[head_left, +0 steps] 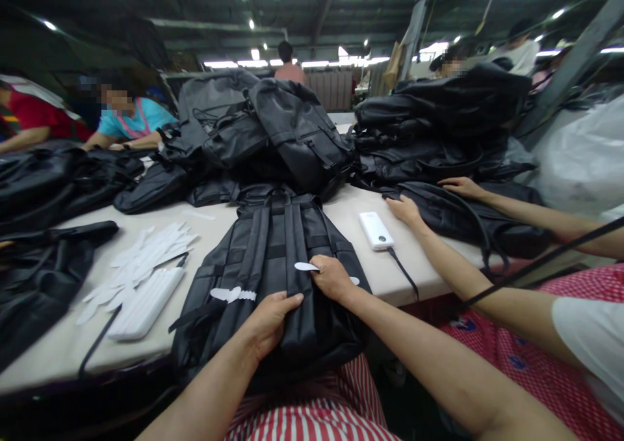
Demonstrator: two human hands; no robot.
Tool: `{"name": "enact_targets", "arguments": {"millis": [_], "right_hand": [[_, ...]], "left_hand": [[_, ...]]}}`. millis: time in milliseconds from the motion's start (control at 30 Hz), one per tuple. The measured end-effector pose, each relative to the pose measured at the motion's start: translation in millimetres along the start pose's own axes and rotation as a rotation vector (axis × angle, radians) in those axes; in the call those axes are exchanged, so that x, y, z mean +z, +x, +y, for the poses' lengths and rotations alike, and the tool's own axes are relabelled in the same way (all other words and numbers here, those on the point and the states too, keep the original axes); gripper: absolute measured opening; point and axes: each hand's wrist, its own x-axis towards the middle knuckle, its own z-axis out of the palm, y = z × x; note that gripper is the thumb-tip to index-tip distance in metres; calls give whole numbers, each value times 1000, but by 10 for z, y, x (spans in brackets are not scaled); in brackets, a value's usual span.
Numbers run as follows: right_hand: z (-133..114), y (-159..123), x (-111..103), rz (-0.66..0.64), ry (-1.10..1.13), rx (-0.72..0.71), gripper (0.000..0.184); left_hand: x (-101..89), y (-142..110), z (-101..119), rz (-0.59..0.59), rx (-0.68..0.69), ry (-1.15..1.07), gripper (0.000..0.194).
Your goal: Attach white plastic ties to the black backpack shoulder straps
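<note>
A black backpack [273, 259] lies flat on the table with its back and straps facing up, its lower end hanging over the near edge. My left hand [270, 320] rests on its lower part, fingers curled over a strap. My right hand [334, 278] is closed in a pinch on a thin white strip [306, 267] lying across the straps. Another white strip [233, 294] lies on the backpack to the left.
Loose white strips [146, 252] and a white power bank [146, 303] lie at left. Another white power bank [376, 230] with a cable lies at right. A person beside me has hands [407, 210] on a black bag [468, 216]. Black backpacks [273, 129] are piled behind.
</note>
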Motion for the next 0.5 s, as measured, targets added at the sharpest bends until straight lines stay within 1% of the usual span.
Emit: {"name": "enact_targets", "arguments": {"millis": [67,100,200,267,367,433,500], "right_hand": [[27,82,-170,-66,86,31,11],[40,119,-277,-67,147,62,12],[68,157,-603,22,358,178,17],[71,105,-749,45,398,211,17],[70,-45,-819,-45,364,213,21],[85,-142,-810,-105,342,209,30],[115,-208,-799,-130,324,221,41]], "left_hand": [[-17,-10,1,9,7,1,20],[-30,-12,0,11,6,1,21],[-80,4,-11,23,14,18,23],[-119,30,-20,29,33,37,26],[-178,70,-40,22,74,70,31],[-202,84,-57,12,107,84,35],[-202,84,-74,3,133,81,37]]}}
